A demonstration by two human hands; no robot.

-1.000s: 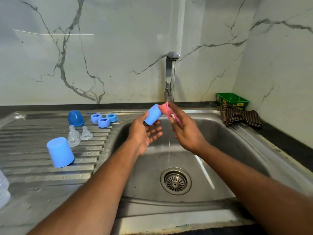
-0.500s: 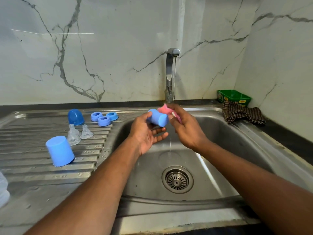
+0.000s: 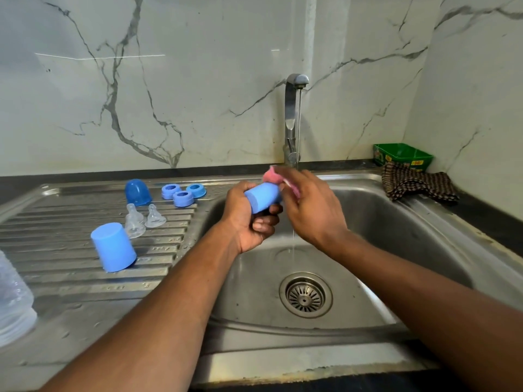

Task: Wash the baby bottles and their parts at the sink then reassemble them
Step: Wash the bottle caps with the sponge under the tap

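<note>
Stainless sink basin [image 3: 396, 236] holds only a thin water stream from the tap [image 3: 293, 114]. Over it, left hand [image 3: 249, 219] grasps a light blue cap [image 3: 261, 198] lying sideways; right hand [image 3: 311, 207] pinches a pink sponge [image 3: 273, 176], apparently against the cap's far end. Left drainboard: inverted blue cap [image 3: 113, 247], two clear teats [image 3: 144, 219], three rings [image 3: 183, 192].
</note>
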